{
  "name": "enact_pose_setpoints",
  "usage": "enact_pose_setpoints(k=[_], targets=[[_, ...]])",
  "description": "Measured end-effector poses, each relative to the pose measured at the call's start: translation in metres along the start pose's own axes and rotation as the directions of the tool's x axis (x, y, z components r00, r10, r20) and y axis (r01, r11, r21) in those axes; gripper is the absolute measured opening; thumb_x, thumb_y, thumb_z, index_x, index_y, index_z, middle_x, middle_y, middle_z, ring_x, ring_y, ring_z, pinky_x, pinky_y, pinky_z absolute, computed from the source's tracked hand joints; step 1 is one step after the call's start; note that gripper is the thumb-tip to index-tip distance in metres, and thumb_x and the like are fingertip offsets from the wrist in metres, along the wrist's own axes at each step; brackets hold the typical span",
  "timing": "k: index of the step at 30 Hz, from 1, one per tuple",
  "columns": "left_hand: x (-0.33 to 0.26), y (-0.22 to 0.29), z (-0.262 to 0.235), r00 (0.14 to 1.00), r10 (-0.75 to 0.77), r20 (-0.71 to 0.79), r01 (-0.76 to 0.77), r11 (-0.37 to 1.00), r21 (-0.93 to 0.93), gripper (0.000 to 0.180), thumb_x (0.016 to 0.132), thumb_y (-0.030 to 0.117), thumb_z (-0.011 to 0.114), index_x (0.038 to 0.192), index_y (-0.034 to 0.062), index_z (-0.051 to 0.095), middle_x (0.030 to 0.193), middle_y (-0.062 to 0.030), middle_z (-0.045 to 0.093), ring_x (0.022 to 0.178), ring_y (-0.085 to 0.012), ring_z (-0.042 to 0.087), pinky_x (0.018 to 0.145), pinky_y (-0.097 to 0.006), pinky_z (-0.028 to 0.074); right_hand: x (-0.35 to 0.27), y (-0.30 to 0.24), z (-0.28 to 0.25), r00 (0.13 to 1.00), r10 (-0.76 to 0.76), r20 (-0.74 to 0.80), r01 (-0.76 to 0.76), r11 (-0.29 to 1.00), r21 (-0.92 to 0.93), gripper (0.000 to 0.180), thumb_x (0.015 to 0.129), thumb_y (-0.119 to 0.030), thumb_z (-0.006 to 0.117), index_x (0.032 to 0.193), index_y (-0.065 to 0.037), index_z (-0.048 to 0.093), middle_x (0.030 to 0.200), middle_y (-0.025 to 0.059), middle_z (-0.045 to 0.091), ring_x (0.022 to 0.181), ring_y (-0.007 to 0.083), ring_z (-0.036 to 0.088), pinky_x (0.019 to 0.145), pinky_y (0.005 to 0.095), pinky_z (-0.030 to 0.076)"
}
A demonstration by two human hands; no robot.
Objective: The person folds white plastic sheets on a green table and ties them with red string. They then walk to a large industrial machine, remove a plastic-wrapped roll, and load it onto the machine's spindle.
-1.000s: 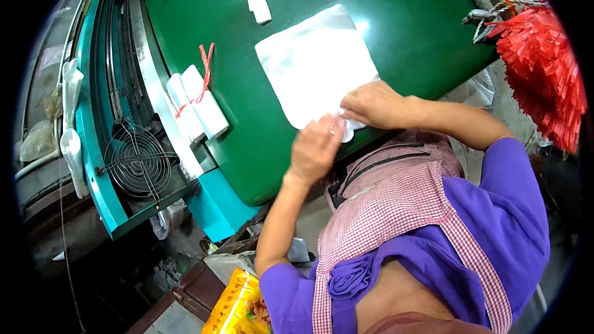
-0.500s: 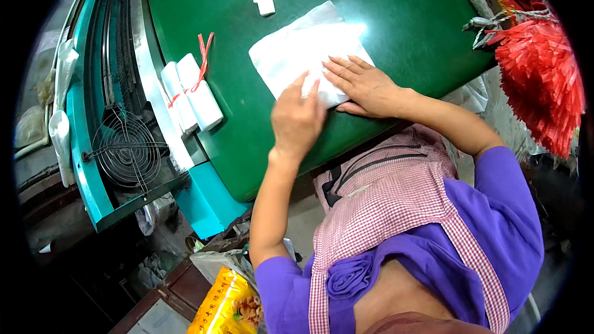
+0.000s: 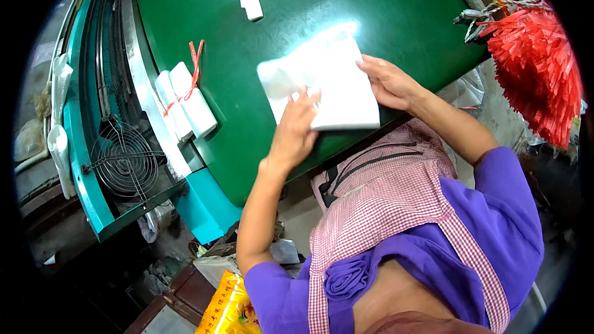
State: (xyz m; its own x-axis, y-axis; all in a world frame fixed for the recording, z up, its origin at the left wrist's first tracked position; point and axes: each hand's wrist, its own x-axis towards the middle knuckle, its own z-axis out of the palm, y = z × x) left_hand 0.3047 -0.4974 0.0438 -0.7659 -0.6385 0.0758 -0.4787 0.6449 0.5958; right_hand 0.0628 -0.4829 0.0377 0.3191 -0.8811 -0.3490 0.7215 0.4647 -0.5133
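A folded stack of white plastic bags (image 3: 343,96) lies on the green tabletop (image 3: 396,18) near its front edge. My left hand (image 3: 297,127) rests on the stack's left part, its fingers spread over the white plastic. Along the right side of the stack, my right hand (image 3: 390,83) is open, fingers stretched out and fingertips touching the edge. The underside of the stack and part of the right thumb are hidden. Farther back lies a flat white vest-style plastic bag (image 3: 250,0) with cut-out handles.
Two white rolls (image 3: 185,102) tied with red strip lie at the table's left. Beyond them runs a teal machine frame (image 3: 93,192) with a round wire guard (image 3: 127,158). A bunch of red plastic strips (image 3: 532,74) hangs at the right. A yellow printed bag (image 3: 229,306) sits below.
The stack has turned and squared up, its lower edge now nearer me. My right hand has moved from its top to its right edge; my left hand has come down onto it.
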Motion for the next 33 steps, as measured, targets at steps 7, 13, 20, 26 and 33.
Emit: enact_pose_setpoints(k=[7, 13, 20, 26, 33], targets=[[-0.013, 0.009, -0.01, 0.997, -0.042, 0.06, 0.029, 0.977, 0.212, 0.022, 0.069, 0.012, 0.063, 0.091, 0.0108, 0.059, 0.102, -0.0096, 0.054, 0.1, -0.0294, 0.051, 0.089, -0.049, 0.033, 0.003, 0.006, -0.019, 0.66, 0.006, 0.751, 0.745, -0.136, -0.653, 0.044, 0.075, 0.004, 0.05, 0.115, -0.012, 0.058, 0.126, 0.0095, 0.05, 0.118, 0.0254, 0.046, 0.099, 0.037, 0.038], [0.04, 0.028, -0.049, 0.983, 0.169, -0.077, -0.111, 0.866, 0.488, 0.024, 0.06, 0.008, 0.065, 0.083, 0.0105, 0.06, 0.105, -0.0074, 0.054, 0.103, -0.0272, 0.049, 0.092, -0.047, 0.034, 0.031, -0.02, -0.026, 0.597, 0.218, 0.772, 0.738, -0.529, -0.42, 0.034, 0.081, -0.01, 0.048, 0.115, -0.005, 0.053, 0.132, 0.0105, 0.044, 0.127, 0.0285, 0.035, 0.105, 0.0438, 0.028], [0.007, 0.015, -0.004, 0.997, -0.075, 0.032, 0.059, 0.938, 0.341, 0.031, 0.068, 0.01, 0.065, 0.099, 0.0073, 0.06, 0.126, -0.0151, 0.048, 0.117, -0.0418, 0.04, 0.097, -0.059, 0.026, -0.013, -0.021, -0.006, 0.84, 0.1, 0.533, 0.523, -0.411, -0.747, 0.039, 0.083, -0.029, 0.052, 0.105, 0.003, 0.055, 0.117, 0.0231, 0.053, 0.12, 0.0431, 0.038, 0.099, 0.0481, 0.03], [-0.024, 0.032, 0.003, 0.989, -0.138, -0.059, 0.148, 0.964, 0.222, 0.028, 0.077, 0.014, 0.062, 0.103, 0.0058, 0.057, 0.111, -0.0171, 0.055, 0.105, -0.0357, 0.051, 0.087, -0.046, 0.041, -0.03, 0.0, -0.001, 0.833, -0.029, 0.553, 0.457, -0.528, -0.716, 0.047, 0.075, -0.043, 0.061, 0.087, 0.003, 0.06, 0.106, 0.0175, 0.054, 0.109, 0.0368, 0.046, 0.088, 0.0431, 0.039], [0.018, 0.007, -0.021, 0.964, -0.18, -0.194, 0.248, 0.872, 0.422, 0.018, 0.08, 0.016, 0.059, 0.093, 0.003, 0.06, 0.098, -0.0133, 0.054, 0.091, -0.0301, 0.051, 0.076, -0.039, 0.043, 0.029, -0.008, -0.007, 0.908, -0.278, 0.314, 0.312, -0.054, -0.949, 0.035, 0.08, -0.036, 0.059, 0.084, -0.001, 0.061, 0.08, 0.0126, 0.063, 0.071, 0.029, 0.06, 0.063, 0.0401, 0.047]])
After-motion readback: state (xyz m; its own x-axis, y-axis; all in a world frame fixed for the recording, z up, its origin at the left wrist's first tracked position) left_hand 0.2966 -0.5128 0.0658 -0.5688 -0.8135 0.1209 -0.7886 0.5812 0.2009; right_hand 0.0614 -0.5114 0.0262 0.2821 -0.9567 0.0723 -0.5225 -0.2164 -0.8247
